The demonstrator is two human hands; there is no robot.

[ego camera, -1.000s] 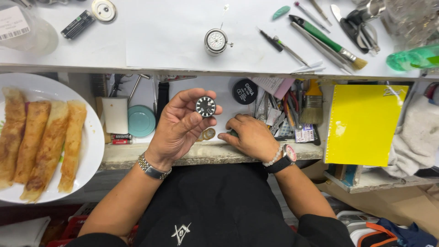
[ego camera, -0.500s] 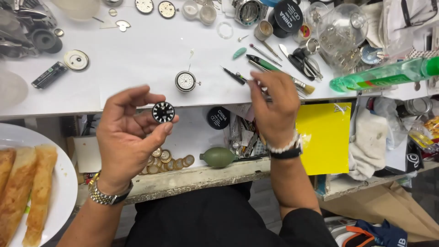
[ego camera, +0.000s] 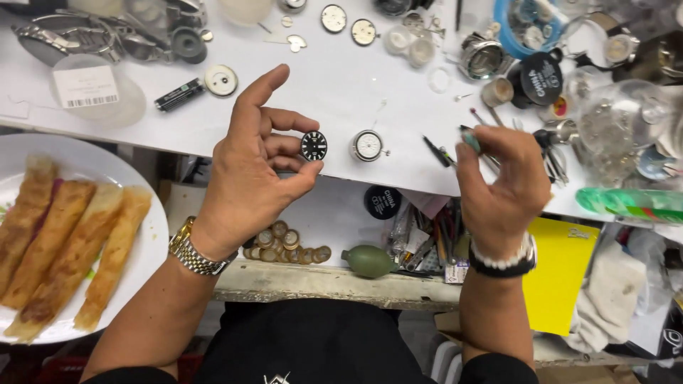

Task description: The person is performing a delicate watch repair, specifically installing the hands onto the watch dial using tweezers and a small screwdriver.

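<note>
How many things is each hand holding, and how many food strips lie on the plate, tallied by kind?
Black watch dial, in left hand fingers: 1
Green-tipped tool, in right hand fingers: 1
Fried food strips on white plate: 4
Total: 6

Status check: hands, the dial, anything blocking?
Left hand pinching black watch dial. Right hand gripping teal-tipped tool. White-faced watch movement between them, nothing blocking.

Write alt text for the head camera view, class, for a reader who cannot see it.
A left hand pinches a small black watch dial over a cluttered white workbench, while the right hand grips a thin tool. A white-faced watch movement lies between them.
</note>
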